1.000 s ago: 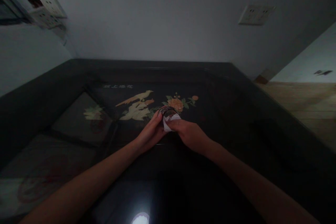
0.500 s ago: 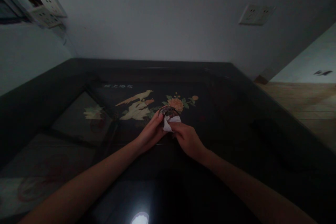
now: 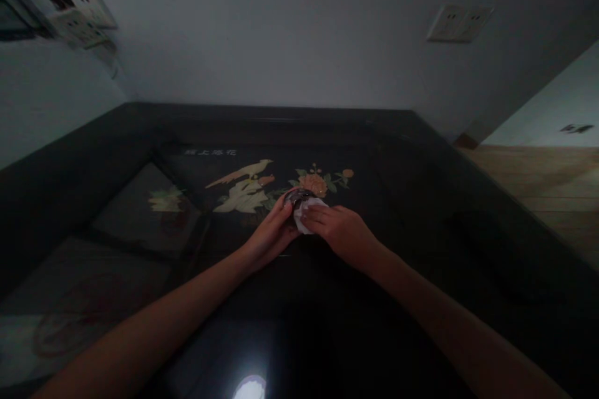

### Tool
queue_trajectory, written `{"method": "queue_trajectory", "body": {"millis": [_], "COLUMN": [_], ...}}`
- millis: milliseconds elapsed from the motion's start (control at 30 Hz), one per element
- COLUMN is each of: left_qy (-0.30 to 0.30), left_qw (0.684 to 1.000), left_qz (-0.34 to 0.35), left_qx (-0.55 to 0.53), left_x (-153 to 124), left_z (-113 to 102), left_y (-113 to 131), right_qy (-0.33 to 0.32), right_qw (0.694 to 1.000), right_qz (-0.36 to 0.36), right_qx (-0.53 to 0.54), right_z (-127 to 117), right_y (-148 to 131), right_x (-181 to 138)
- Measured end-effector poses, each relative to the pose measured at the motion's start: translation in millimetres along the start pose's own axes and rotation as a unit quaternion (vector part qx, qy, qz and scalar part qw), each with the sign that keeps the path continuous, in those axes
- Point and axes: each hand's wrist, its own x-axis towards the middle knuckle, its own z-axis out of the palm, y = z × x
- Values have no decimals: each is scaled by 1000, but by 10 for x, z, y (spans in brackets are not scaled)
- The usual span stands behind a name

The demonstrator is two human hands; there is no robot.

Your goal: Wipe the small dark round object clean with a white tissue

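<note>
My left hand (image 3: 271,234) is closed around the side of a small, shiny, dark rounded object (image 3: 297,195); the dim light hides its exact kind. A crumpled white tissue (image 3: 304,222) covers the near side of that object. Pressing the tissue against it are the fingers of my right hand (image 3: 346,230). Both hands meet above the glossy black tabletop (image 3: 290,287), just in front of an inlaid peony (image 3: 312,184).
The tabletop carries a bird picture (image 3: 246,169) and reflects a bright lamp (image 3: 250,388). Behind it rises a pale wall (image 3: 281,37) with a double socket (image 3: 458,24) at right and more sockets (image 3: 88,7) at left. Wooden floor (image 3: 552,177) lies to the right.
My right hand has shifted slightly right and turned, its fingers now laid flatter across the tissue. The tissue covers more of the object's front. My left hand stays nearly where it was.
</note>
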Motion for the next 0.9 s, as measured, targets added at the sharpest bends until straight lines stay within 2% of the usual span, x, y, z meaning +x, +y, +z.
{"method": "queue_trajectory", "body": {"millis": [67,167,267,367,433,467,567,600,633,667,700,767,900], "left_qy": [-5,-8,-6,-23,-23,-19,-12,-12,-13,-14,-14,-15,-11], "left_qw": [1000,1000,999,999,998,998,998,998,998,999,999,999,999], "left_qz": [2,9,6,3,5,7,11,12,12,13,12,10,3], "left_qx": [4,16,35,48,51,53,53,53,52,51,49,46,38], "left_x": [3,-5,-26,-44,-48,-47,-40,-38,-36,-36,-36,-38,-35], "left_z": [-9,-6,17,35,39,37,27,23,19,15,13,10,12], "left_y": [-13,-18,-9,-2,-3,-5,-12,-15,-16,-17,-17,-13,1], "right_qy": [3,2,-9,-9,15,36,98,107,109,104,95,63,-3], "right_qw": [998,998,999,983,954,930,822,795,786,795,818,880,970], "right_qz": [-14,-4,47,131,190,213,239,237,232,226,220,198,92], "right_qx": [-58,-68,3,125,230,299,507,548,563,553,522,427,223], "right_z": [-31,-36,-28,-19,12,39,137,162,177,179,167,111,-44], "right_y": [0,-55,-146,-238,-285,-302,-325,-322,-314,-301,-283,-236,-142], "right_x": [3,11,19,27,36,42,62,67,70,70,68,57,27]}}
